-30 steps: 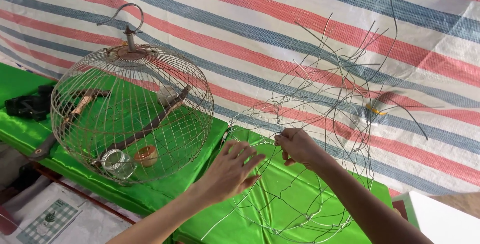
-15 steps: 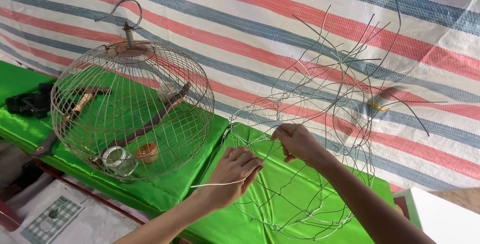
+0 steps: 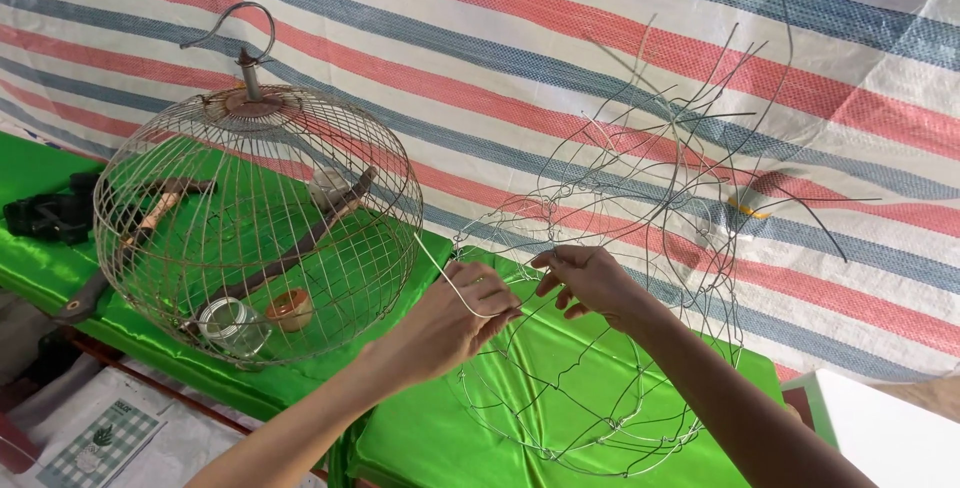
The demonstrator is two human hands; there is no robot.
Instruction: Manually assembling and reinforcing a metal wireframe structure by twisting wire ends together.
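Observation:
An unfinished wire cage frame (image 3: 640, 248) stands on the green cloth, its loose wire ends sticking up at the top. My left hand (image 3: 465, 313) pinches a thin loose wire (image 3: 437, 266) at the frame's left side. My right hand (image 3: 590, 283) grips the frame's horizontal ring wire just to the right of it. The two hands are almost touching.
A finished round wire birdcage (image 3: 255, 223) with a hook on top stands to the left, holding a wooden perch, a glass jar (image 3: 225, 323) and a small brown cup (image 3: 290, 308). The green table cloth (image 3: 440, 428) meets a striped tarp (image 3: 500, 58) behind. Dark tools (image 3: 45, 213) lie at far left.
My left hand has risen and closed on the loose wire, drawing it up toward the frame's ring. My right hand stays on the ring.

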